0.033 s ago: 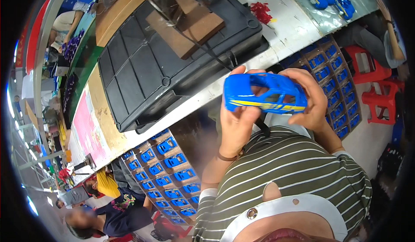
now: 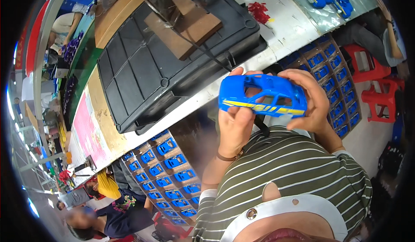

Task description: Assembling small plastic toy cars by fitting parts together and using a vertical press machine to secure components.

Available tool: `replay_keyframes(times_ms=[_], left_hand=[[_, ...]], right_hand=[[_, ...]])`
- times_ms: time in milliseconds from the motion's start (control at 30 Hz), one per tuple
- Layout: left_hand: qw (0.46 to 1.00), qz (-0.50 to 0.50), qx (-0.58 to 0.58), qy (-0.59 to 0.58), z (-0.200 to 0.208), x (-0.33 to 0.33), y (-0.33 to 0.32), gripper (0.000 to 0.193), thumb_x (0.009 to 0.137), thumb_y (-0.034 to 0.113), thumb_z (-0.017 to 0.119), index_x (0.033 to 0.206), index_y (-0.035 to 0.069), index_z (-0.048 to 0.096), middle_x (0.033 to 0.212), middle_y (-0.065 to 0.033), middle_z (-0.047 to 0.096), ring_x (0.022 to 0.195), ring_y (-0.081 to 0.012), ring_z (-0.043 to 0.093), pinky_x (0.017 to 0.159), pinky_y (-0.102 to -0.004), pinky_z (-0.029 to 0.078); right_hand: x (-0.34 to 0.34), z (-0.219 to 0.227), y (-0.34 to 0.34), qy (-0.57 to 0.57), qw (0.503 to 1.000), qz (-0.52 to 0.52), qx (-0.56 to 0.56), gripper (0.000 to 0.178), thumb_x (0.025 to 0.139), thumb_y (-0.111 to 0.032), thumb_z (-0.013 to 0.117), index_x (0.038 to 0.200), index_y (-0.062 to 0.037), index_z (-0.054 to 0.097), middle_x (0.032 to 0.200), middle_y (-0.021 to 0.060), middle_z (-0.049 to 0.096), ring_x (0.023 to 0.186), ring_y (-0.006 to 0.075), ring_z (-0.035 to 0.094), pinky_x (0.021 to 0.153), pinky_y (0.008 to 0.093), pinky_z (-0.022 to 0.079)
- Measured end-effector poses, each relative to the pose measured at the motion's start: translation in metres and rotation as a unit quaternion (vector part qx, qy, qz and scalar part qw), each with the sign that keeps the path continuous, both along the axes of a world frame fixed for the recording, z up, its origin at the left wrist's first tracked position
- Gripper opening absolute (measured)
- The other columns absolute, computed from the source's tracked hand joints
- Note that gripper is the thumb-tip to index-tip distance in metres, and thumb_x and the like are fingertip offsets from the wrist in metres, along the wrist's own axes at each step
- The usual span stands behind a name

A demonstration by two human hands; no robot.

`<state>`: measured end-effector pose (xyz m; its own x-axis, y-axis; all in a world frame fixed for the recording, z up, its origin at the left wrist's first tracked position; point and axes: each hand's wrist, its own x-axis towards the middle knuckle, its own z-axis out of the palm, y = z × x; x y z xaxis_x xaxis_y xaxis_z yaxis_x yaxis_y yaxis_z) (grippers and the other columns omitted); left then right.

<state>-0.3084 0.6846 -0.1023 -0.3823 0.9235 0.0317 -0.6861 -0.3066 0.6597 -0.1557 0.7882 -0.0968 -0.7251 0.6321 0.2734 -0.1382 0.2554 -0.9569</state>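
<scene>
A blue toy car body shell (image 2: 263,96) with yellow stripes along its side and open window holes is held up in front of my chest. My left hand (image 2: 237,123) grips one end, its thumb pressed on the striped side and its fingers behind. Around the other end curl the fingers of my right hand (image 2: 310,99), with the thumb underneath. Part of the fingers of both hands is hidden behind the shell.
A black plastic crate (image 2: 142,69) lies on the white bench (image 2: 285,34), with brown blocks (image 2: 183,30) on it. Divided trays of blue car shells (image 2: 173,177) stand at both my sides. Red stools (image 2: 380,99) are at the right. A co-worker (image 2: 121,218) sits lower left.
The car shell has shifted slightly left and turned a little in my hands, so more of its striped side shows. Both hands keep their hold.
</scene>
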Motion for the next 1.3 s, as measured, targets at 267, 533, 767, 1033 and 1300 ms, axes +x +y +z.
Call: replay_keyframes(times_ms=[267,533,767,1033,1300], left_hand=[[0.927,-0.031,0.064,-0.368,-0.015,0.008,-0.005,0.057,0.093,0.041,0.048,0.131,0.0,0.038,0.131,-0.0189,0.043,0.121,-0.0312,0.044,0.103,-0.0494,0.035],[0.912,-0.107,0.058,-0.392,-0.025,0.008,-0.01,0.055,0.093,0.044,0.044,0.13,0.003,0.04,0.132,-0.0135,0.044,0.118,-0.0266,0.047,0.098,-0.0465,0.041],[0.874,-0.129,-0.013,-0.467,-0.025,0.021,-0.005,0.048,0.094,0.047,0.042,0.121,0.008,0.049,0.113,-0.0114,0.058,0.104,-0.0234,0.058,0.087,-0.0409,0.051],[0.973,-0.093,-0.157,0.141,-0.018,0.027,-0.001,0.045,0.097,0.043,0.036,0.127,0.009,0.041,0.107,-0.0098,0.055,0.1,-0.0206,0.057,0.085,-0.0341,0.049],[0.825,0.084,-0.027,0.558,-0.002,0.01,0.014,0.076,0.065,0.026,0.078,0.126,-0.001,0.041,0.115,-0.0202,0.047,0.11,-0.0315,0.047,0.088,-0.0378,0.042]], right_hand=[[-0.008,0.037,-0.006,-0.015,0.969,-0.005,0.245,0.064,0.064,-0.02,0.08,0.118,0.0024,0.053,0.117,0.0169,0.055,0.105,0.0286,0.057,0.086,0.0345,0.048],[-0.015,0.031,-0.005,0.007,0.957,-0.003,0.291,0.052,0.068,-0.016,0.075,0.115,-0.0013,0.056,0.114,0.0157,0.055,0.095,0.0268,0.059,0.078,0.0322,0.051],[-0.017,0.027,0.018,0.045,0.932,0.115,0.34,0.071,0.072,-0.059,0.059,0.116,-0.0036,0.054,0.123,0.0198,0.049,0.112,0.035,0.049,0.096,0.0492,0.036],[-0.021,0.015,0.024,0.078,0.943,0.149,0.289,0.056,0.078,-0.047,0.061,0.117,-0.0076,0.053,0.111,0.0137,0.051,0.103,0.0318,0.05,0.09,0.0421,0.04],[-0.016,0.022,0.042,0.065,0.95,0.193,0.236,0.057,0.083,-0.054,0.053,0.115,-0.0078,0.052,0.11,0.0124,0.052,0.102,0.0314,0.049,0.093,0.0462,0.036]])
